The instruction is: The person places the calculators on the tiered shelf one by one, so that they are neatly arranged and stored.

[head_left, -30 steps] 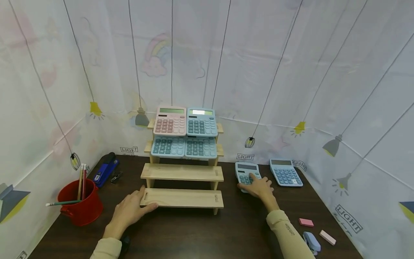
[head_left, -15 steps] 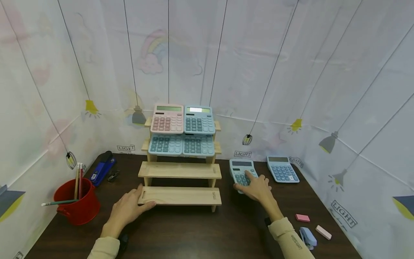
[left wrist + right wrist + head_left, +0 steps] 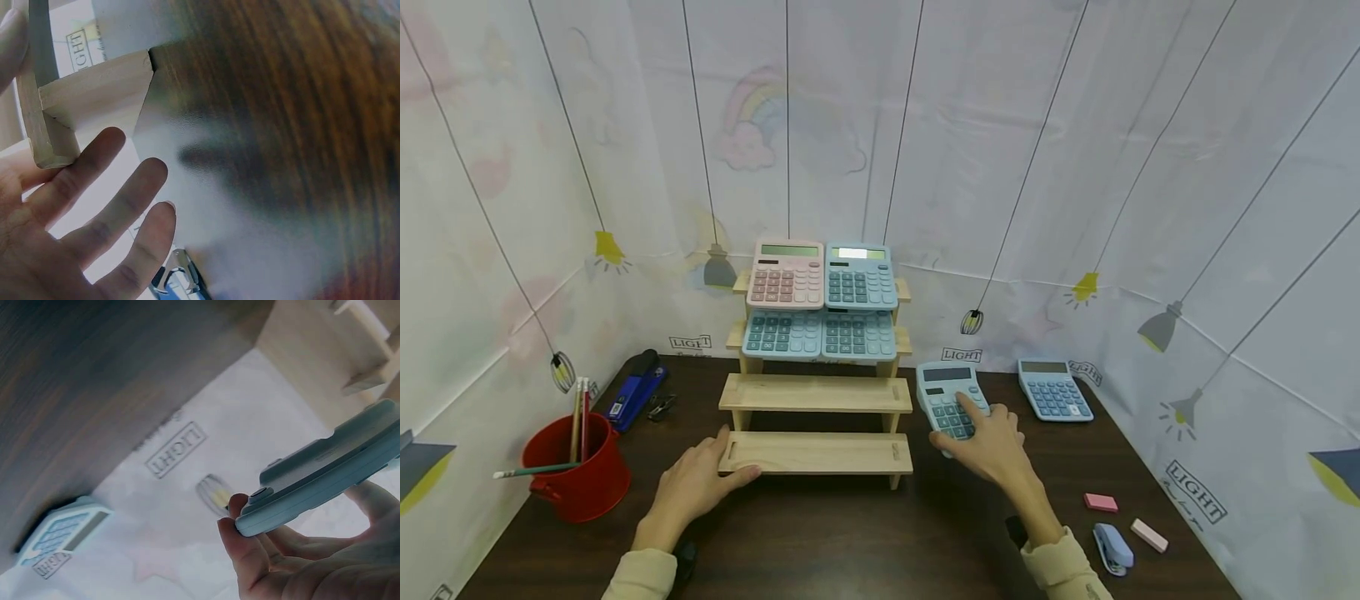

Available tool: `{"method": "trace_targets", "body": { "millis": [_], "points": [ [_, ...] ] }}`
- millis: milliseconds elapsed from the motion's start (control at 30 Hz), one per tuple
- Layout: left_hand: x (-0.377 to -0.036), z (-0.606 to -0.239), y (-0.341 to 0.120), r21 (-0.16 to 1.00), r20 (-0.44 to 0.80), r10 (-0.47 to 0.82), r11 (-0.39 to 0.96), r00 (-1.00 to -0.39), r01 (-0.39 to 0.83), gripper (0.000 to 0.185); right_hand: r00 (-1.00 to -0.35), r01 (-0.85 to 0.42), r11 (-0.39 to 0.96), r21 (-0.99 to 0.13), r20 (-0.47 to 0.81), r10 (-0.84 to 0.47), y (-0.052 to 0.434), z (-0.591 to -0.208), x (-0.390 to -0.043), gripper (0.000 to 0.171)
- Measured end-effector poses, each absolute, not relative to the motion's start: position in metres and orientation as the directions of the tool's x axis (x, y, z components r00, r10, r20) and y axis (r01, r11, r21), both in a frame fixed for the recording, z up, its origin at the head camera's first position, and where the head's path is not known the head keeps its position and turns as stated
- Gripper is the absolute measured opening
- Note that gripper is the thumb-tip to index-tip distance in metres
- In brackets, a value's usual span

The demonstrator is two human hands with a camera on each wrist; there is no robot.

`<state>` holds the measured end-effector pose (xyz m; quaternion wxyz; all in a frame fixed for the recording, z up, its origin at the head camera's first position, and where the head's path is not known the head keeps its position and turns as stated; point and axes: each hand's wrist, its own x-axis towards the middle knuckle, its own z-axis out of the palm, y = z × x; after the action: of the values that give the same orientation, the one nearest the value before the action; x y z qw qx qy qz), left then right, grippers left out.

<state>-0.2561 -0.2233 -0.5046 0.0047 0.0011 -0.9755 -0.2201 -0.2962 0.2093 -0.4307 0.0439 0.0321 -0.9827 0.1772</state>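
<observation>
Blue calculator [image 3: 948, 400] gripped in right hand [image 3: 992, 446], centre frame; left hand [image 3: 696, 483], fingers relaxed, touches wooden stand [image 3: 817, 454] lower left.

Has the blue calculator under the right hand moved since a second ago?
Yes. The calculator held by the right hand has shifted left, away from the other blue calculator on the table and closer to the wooden stand.

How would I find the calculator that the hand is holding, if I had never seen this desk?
Look at the wooden step shelf in the middle of the dark table. Just to its right, the right hand holds a light blue calculator. Unlike the other blue calculator lying flat further right, this one is lifted in fingers, thumb on its keys.
</observation>
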Motion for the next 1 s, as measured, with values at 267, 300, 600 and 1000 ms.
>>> {"method": "trace_targets", "body": {
  "millis": [267, 300, 600, 1000],
  "points": [
    [-0.256, -0.506, -0.224, 0.431, 0.004, -0.008, 0.902, -1.0, -0.005, 0.11, -0.985, -0.141, 0.929, -0.341, 0.144, -0.096, 0.184, -0.421, -0.279, 0.089],
    [-0.257, -0.507, -0.224, 0.431, 0.004, -0.009, 0.902, -1.0, -0.006, 0.11, -0.982, -0.157, 0.927, -0.34, 0.154, -0.109, 0.181, -0.42, -0.277, 0.088],
    [-0.256, -0.505, -0.223, 0.433, 0.005, -0.008, 0.901, -1.0, -0.005, 0.11, -0.967, -0.225, 0.923, -0.311, 0.19, -0.172, 0.157, -0.418, -0.267, 0.085],
    [-0.256, -0.505, -0.223, 0.438, 0.005, -0.012, 0.899, -1.0, -0.008, 0.113, -0.945, -0.305, 0.916, -0.262, 0.203, -0.257, 0.133, -0.413, -0.267, 0.083]
  ]
}}
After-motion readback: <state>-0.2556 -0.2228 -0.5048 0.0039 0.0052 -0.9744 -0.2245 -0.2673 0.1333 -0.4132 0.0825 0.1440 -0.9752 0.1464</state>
